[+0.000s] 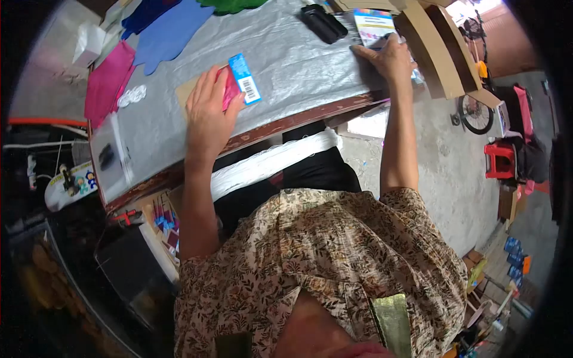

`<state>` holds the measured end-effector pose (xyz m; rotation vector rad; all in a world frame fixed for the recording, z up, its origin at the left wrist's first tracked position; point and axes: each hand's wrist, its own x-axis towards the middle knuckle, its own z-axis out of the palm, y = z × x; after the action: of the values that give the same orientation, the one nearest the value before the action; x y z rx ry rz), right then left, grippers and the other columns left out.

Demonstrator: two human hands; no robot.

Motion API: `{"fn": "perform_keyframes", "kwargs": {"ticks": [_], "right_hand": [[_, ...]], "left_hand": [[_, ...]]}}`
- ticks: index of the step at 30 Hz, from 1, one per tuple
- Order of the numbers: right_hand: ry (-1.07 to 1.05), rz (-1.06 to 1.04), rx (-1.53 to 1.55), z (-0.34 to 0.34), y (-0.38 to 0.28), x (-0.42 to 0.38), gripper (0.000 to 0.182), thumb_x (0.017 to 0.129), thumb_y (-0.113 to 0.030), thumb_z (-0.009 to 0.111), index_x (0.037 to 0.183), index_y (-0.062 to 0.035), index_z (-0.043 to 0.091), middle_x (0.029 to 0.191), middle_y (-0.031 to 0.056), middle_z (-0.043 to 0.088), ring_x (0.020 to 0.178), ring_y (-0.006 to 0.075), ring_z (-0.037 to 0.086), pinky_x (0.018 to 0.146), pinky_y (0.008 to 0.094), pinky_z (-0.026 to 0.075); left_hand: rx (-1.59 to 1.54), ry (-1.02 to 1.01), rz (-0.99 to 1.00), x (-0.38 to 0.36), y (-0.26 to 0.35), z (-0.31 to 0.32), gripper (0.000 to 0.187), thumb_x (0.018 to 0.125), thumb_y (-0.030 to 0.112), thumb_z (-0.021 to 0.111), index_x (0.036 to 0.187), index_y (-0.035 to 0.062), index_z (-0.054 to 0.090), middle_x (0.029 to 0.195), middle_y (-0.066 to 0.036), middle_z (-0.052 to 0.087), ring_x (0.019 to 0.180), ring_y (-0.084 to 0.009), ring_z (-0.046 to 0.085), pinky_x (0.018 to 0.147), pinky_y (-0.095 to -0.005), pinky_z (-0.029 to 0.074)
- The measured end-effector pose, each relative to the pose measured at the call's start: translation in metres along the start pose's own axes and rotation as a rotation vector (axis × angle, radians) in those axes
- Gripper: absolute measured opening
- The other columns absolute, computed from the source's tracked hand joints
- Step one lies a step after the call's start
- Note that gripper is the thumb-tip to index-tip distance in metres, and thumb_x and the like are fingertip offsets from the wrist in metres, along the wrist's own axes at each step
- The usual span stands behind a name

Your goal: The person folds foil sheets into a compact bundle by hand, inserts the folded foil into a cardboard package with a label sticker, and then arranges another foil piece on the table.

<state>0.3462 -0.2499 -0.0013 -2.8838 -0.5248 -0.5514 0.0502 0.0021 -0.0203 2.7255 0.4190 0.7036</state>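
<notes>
My left hand lies over a pink packet with a blue barcode label; its fingers are stretched out, thumb apart. Under that hand is a piece of brown cardboard. At the right end of the table, my right hand touches the lower part of a printed card packet. Its thumb points out to the left, apart from the fingers, whose tips are partly hidden. A black case-like object rests left of this packet.
Grey plastic sheeting covers the table. Pink cloth, blue cloth and green cloth lie on its left and far side, near a white cord bundle. Open cardboard boxes stand right. White yarn lies across my lap.
</notes>
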Motion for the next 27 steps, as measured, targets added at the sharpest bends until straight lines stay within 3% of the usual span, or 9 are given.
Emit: {"fn": "perform_keyframes", "kwargs": {"ticks": [8,11,12,15,16,18,20,24,27], "right_hand": [[-0.123,0.05,0.011,-0.012,-0.018,-0.001,0.088,0.058,-0.075,0.079,0.105,-0.0017,0.065,0.11,0.0262,0.067,0.102,0.0365,0.067,0.083,0.0525,0.052],[0.072,0.057,-0.204,-0.033,-0.036,-0.015,0.079,0.066,-0.066,0.08,0.109,-0.0005,0.066,0.118,0.022,0.065,0.109,0.0326,0.065,0.086,0.0461,0.052],[0.073,0.049,-0.204,-0.034,-0.04,-0.017,0.079,0.066,-0.066,0.08,0.109,-0.0005,0.066,0.118,0.022,0.065,0.109,0.0326,0.065,0.086,0.0461,0.052],[0.235,-0.373,0.304,-0.038,-0.055,-0.027,0.062,0.081,-0.049,0.077,0.12,-0.0029,0.064,0.131,0.0172,0.06,0.119,0.0341,0.059,0.095,0.0506,0.048],[0.233,-0.376,0.305,-0.038,-0.066,-0.032,0.062,0.081,-0.049,0.077,0.12,-0.0029,0.064,0.131,0.0172,0.06,0.119,0.0341,0.059,0.095,0.0506,0.048],[0.07,-0.715,0.592,-0.033,-0.098,-0.052,0.048,0.09,-0.033,0.071,0.13,-0.0089,0.06,0.138,0.0125,0.057,0.126,0.0368,0.053,0.104,0.0563,0.039],[-0.092,-0.787,0.486,-0.028,-0.126,-0.088,0.042,0.093,-0.028,0.067,0.132,-0.0136,0.06,0.144,0.0117,0.052,0.133,0.037,0.048,0.11,0.06,0.03],[-0.269,-0.768,0.625,-0.016,-0.151,-0.105,0.039,0.095,-0.027,0.062,0.132,-0.0166,0.06,0.146,0.0109,0.051,0.137,0.0374,0.043,0.112,0.0603,0.026],[-0.19,-0.716,0.509,-0.005,-0.159,-0.084,0.038,0.097,-0.029,0.06,0.133,-0.0174,0.06,0.147,0.0107,0.05,0.138,0.0382,0.042,0.11,0.0613,0.026]], "left_hand": [[-0.014,0.045,0.004,-0.004,-0.005,0.001,0.057,0.089,0.034,0.069,0.134,0.0012,0.055,0.143,-0.019,0.05,0.134,-0.0363,0.045,0.11,-0.048,0.034],[-0.028,0.067,0.033,-0.002,-0.004,0.0,0.053,0.089,0.029,0.07,0.13,-0.0021,0.057,0.139,-0.024,0.052,0.13,-0.0396,0.049,0.106,-0.0495,0.039],[-0.028,0.07,0.027,-0.003,-0.005,0.001,0.053,0.089,0.029,0.07,0.13,-0.0021,0.057,0.139,-0.024,0.052,0.13,-0.0396,0.049,0.106,-0.0495,0.039],[-0.016,0.046,0.018,-0.004,-0.007,0.003,0.058,0.09,0.036,0.068,0.133,0.0003,0.054,0.142,-0.018,0.05,0.133,-0.0351,0.045,0.109,-0.0486,0.035],[-0.015,0.047,0.015,-0.004,-0.007,0.003,0.058,0.09,0.036,0.068,0.133,0.0003,0.054,0.142,-0.018,0.05,0.133,-0.0351,0.045,0.109,-0.0486,0.035],[-0.027,0.044,0.016,-0.003,-0.007,0.001,0.057,0.09,0.036,0.067,0.132,0.0005,0.054,0.141,-0.017,0.05,0.133,-0.0351,0.045,0.108,-0.0485,0.036],[-0.029,0.046,0.014,-0.003,-0.006,0.0,0.057,0.09,0.036,0.067,0.132,0.0006,0.054,0.141,-0.017,0.05,0.133,-0.0351,0.045,0.107,-0.0485,0.036],[-0.035,0.043,0.014,-0.002,-0.004,-0.002,0.056,0.09,0.036,0.067,0.131,0.0007,0.054,0.14,-0.017,0.051,0.132,-0.0347,0.045,0.106,-0.0483,0.037],[0.014,0.093,0.028,-0.004,0.0,-0.002,0.053,0.09,0.032,0.068,0.129,-0.0018,0.057,0.137,-0.022,0.053,0.128,-0.0383,0.05,0.104,-0.0483,0.041]]}}
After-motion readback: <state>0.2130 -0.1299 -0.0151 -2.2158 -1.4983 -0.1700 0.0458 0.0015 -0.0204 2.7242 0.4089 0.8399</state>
